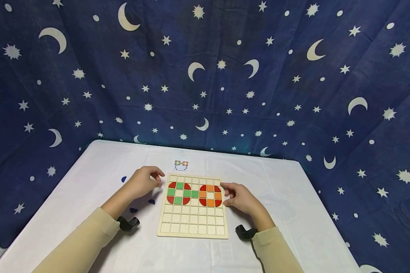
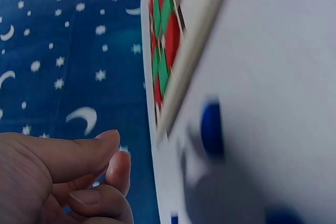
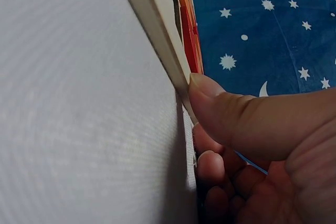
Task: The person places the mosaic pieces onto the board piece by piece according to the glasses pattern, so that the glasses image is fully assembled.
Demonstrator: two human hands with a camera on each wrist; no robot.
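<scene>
1. Spanning the rear and both sides, a dark blue backdrop (image 1: pixel 225 76) w/ moons & stars closes in the table (image 1: pixel 89 178); its white cloth leaves open room left, right & in front of the board.
2. Wooden grid board (image 1: pixel 193 216) lies flat near the table's middle, square to the person. Top rows hold a red/green ring (image 1: pixel 179 192) & a red/orange ring (image 1: pixel 210 195); lower rows are bare squares.
3. Left hand (image 1: pixel 144 182) rests just beside the board's upper left corner, fingers loosely curled, thumb tip near index; left wrist view shows nothing between them. Forearm angles in from lower left.
4. Right hand (image 1: pixel 240 198) sits at the board's right edge; right wrist view shows the thumb (image 3: pixel 210 95) pressed vs. the board's rim, other fingers curled under, gripping nothing.
5. Small pattern card (image 1: pixel 181 164) lies behind the board, apart from it; print too small to read.
6. Blue pieces (image 1: pixel 152 201) dot the cloth by the left hand, partly hidden under the wrist; count unclear. Wrist views are blurred & tilted.
</scene>
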